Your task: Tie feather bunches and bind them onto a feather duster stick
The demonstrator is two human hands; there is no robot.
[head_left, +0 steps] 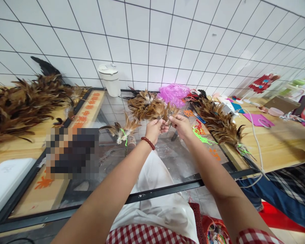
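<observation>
Over the glass tabletop, my left hand (155,129) and my right hand (181,124) are close together, fingers pinched. A small tuft of brown feathers (172,109) rises from between them, gripped at its base. Just behind my left hand lies a larger pile of brown feathers (144,103), partly hidden by the fingers. To the left, a small feather bunch (124,132) is tied with bright green string. Neon green strings (202,137) and red strings (198,127) lie right of my right hand, near a blue-handled cutter (199,117).
Heaped brown feathers (22,105) cover the left table, and a long feather bundle (220,120) lies on the right. A white cup (110,79) and a pink plastic bag (173,94) stand by the tiled wall. A white cable (255,139) hangs over the right edge.
</observation>
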